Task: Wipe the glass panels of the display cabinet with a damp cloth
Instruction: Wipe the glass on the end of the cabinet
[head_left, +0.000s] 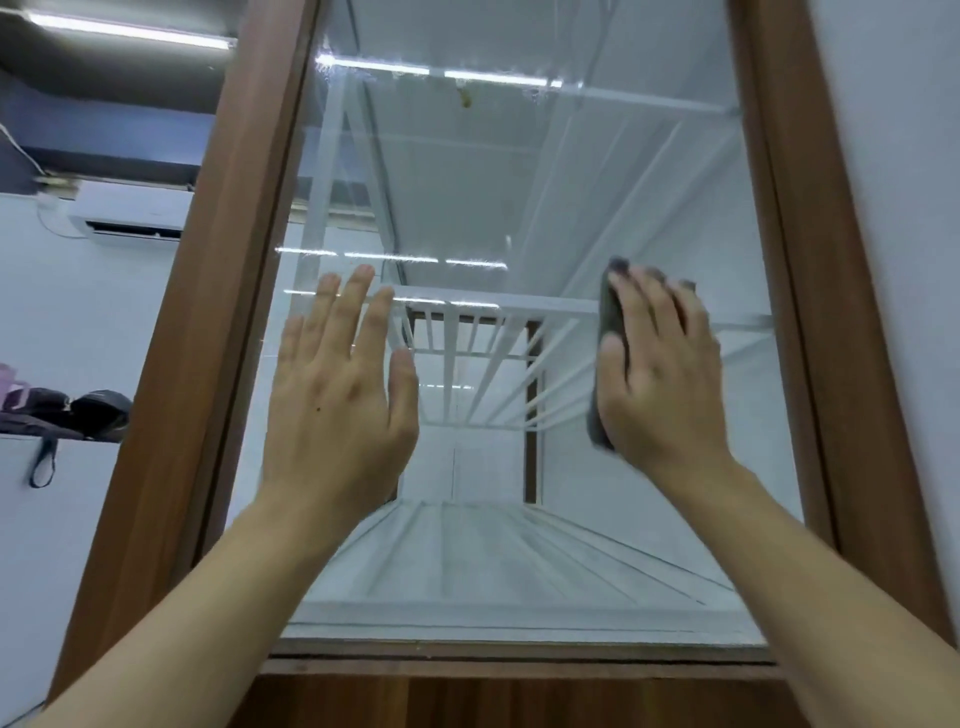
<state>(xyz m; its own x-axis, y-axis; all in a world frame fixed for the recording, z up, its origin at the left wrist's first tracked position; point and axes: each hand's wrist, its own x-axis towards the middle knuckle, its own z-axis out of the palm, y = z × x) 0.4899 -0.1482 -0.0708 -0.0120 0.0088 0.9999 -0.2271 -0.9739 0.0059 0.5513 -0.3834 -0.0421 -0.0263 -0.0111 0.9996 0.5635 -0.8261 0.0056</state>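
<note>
Grey cloth pressed on glass panel under flat right hand; left hand spread, perhaps touching.

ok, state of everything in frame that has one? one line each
left hand: fingers straight and spread, flat at the glass, holding nothing; contact unclear
right hand: fingers straight, presses the cloth to the glass
cloth: grey, flattened under the right hand on the panel
glass panel: set in its wooden frame, intact
spot: yellowish, near the panel's top, not wiped off
ceiling light: on
</note>
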